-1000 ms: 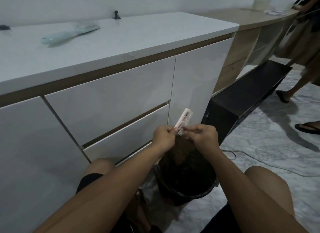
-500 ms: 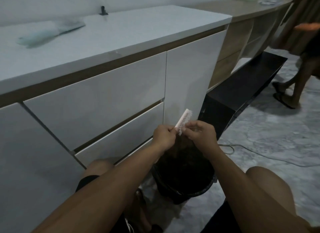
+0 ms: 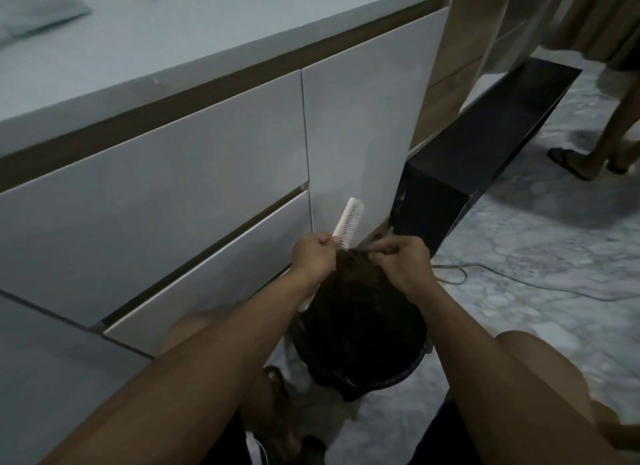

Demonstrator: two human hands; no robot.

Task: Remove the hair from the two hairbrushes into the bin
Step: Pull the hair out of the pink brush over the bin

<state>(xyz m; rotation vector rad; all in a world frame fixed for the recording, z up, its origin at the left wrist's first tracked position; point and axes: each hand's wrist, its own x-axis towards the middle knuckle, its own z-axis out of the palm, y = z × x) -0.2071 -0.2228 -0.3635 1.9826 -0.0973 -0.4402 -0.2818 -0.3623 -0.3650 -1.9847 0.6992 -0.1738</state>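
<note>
Right hand (image 3: 403,262) has pulled away from the brush (image 3: 348,224), drawing dark hair (image 3: 353,274) with it.
Above the bin (image 3: 398,378), the left hand (image 3: 311,257) grips the pink brush upright; right fingers pinch the hair clump beside it.
</note>
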